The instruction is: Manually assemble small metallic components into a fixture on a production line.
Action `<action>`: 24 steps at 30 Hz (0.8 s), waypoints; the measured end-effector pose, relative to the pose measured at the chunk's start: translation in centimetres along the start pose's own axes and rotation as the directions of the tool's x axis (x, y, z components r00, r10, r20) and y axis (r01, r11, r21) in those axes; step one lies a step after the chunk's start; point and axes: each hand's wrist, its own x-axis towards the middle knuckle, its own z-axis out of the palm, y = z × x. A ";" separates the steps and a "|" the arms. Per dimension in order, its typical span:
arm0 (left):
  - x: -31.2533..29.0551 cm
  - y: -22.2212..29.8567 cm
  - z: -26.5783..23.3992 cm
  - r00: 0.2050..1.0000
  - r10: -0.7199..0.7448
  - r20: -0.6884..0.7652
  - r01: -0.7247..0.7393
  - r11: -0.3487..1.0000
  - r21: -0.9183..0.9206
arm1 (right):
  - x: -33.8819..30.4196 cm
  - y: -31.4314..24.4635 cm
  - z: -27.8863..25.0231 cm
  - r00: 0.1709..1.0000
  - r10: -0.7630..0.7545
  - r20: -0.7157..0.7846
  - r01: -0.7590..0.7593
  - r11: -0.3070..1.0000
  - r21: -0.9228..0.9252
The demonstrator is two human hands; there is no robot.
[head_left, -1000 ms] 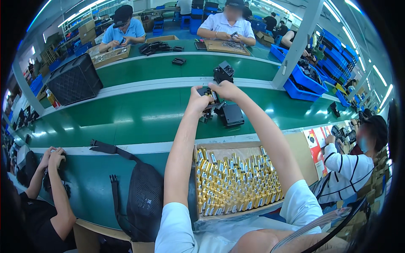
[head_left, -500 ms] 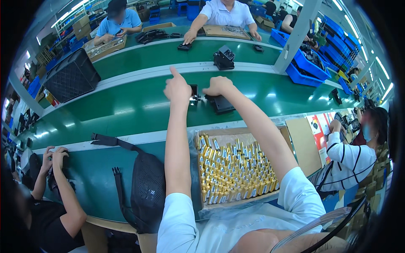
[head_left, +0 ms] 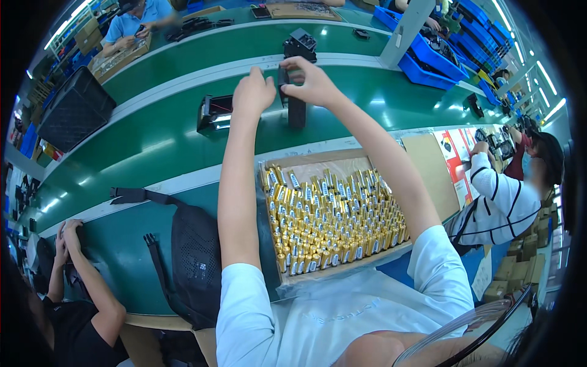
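Over the green conveyor belt (head_left: 159, 131), my right hand (head_left: 315, 84) pinches a thin black plastic part (head_left: 283, 85) between thumb and fingers, holding it upright. Just left of it is my left hand (head_left: 254, 93), its fingers curled together; what they hold, if anything, is hidden. A black box-shaped device (head_left: 211, 114) with a shiny metallic strip stands on the belt beside my left wrist, partly covered by it. Below my right hand is a dark oblong block (head_left: 297, 114); I cannot tell whether it joins the held part.
An open carton of gold batteries (head_left: 333, 220) lies under my right forearm. Left of my left arm is a black waist bag (head_left: 195, 260). Beyond my hands, another black device (head_left: 301, 44) sits near the white rail. Blue bins (head_left: 428, 70) stand at the right; co-workers sit around.
My hands have come closer together, and my right hand now holds a black part upright. The device with the metallic strip now shows left of my left hand. The view has shifted.
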 end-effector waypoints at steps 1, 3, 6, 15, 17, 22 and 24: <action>-0.1 0.4 0.3 0.995 -0.022 0.092 0.035 0.990 -0.139 | -0.5 0.1 -0.5 0.999 -0.018 -0.047 0.024 0.989 0.145; 0.3 0.1 1.6 0.964 0.003 0.265 0.081 0.948 -0.307 | -1.5 -0.1 -0.6 0.998 0.009 -0.060 0.003 0.979 0.204; -0.9 2.5 2.3 0.906 0.085 0.415 0.221 0.741 -0.634 | -3.4 0.1 -1.8 0.989 0.085 -0.117 -0.037 0.932 0.360; -0.9 2.6 3.0 0.872 0.051 0.486 0.379 0.557 -0.739 | -9.2 -6.0 -2.0 0.842 -0.512 0.170 0.486 0.582 -0.652; -0.8 2.4 3.6 0.874 0.042 0.484 0.387 0.541 -0.747 | -10.4 -6.9 -0.3 0.588 -0.540 0.602 0.806 0.446 -0.388; -0.4 1.5 4.5 0.879 0.046 0.475 0.386 0.516 -0.764 | -10.1 -6.3 4.0 0.455 -0.437 0.776 0.888 0.288 -0.358; -0.4 1.5 4.7 0.885 0.050 0.463 0.379 0.501 -0.778 | -9.7 -6.4 4.3 0.421 -0.428 0.800 0.906 0.247 -0.344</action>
